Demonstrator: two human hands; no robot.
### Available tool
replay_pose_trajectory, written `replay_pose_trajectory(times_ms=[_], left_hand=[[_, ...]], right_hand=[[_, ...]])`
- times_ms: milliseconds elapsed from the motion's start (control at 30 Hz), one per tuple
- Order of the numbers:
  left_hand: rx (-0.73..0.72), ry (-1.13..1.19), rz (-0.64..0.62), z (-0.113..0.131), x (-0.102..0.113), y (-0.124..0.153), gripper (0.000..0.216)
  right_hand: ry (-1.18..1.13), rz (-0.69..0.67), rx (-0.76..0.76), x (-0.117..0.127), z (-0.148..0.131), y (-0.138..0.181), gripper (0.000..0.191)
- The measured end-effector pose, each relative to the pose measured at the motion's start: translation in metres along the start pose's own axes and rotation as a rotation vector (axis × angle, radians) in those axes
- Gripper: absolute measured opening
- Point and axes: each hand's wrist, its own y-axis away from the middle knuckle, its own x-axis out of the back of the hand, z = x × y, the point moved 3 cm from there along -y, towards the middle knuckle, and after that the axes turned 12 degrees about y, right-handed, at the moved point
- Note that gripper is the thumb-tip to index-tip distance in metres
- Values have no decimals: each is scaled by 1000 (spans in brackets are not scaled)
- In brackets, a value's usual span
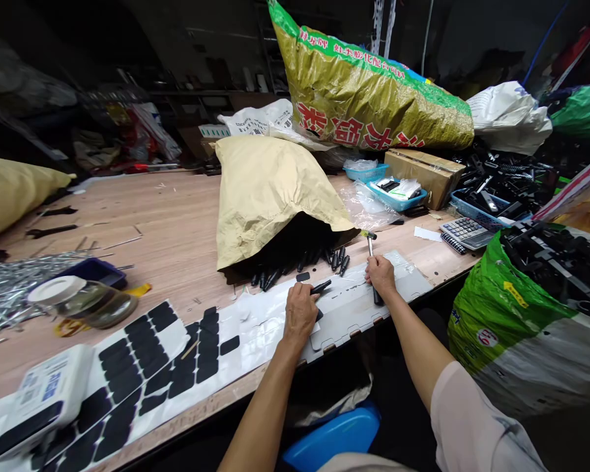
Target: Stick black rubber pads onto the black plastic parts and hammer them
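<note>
My right hand [381, 274] is wrapped round the handle of a small hammer [370, 245], its head pointing away from me. A black, tapered cylindrical piece [322, 286] sticks out to the right from the closed fingers of my left hand [301, 314], low over the table's front edge. Under both hands lies a flat grey-white sheet [398, 278]. Just beyond, several similar black pieces [343, 262] spill from the dark mouth of a large tan paper bag [270, 190]. What my left palm covers is hidden.
White sheets with black rounded patches [209, 354] run along the front edge at left. A lidded jar [91, 301], metal rods [24, 288] and wrenches [52, 231] lie farther left. At right are a calculator [465, 231], blue baskets [398, 196] and a filled green sack [501, 308].
</note>
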Motion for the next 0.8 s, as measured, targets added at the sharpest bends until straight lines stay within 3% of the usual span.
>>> replay_pose_trajectory(times_ms=[267, 400, 500, 633, 800], left_hand=[[58, 201, -1, -6, 4, -2, 17], [89, 203, -12, -5, 4, -3, 12], [90, 170, -21, -2, 3, -3, 11], [143, 98, -32, 2, 0, -4, 9], [176, 52, -19, 4, -3, -5, 7]], right_hand=[[-70, 9, 34, 3, 0, 2, 26], [-101, -10, 175, 14, -6, 25, 29], [25, -96, 338, 21, -9, 58, 30], [332, -106, 501, 18, -5, 99, 31], [490, -48, 627, 5, -3, 116, 43]])
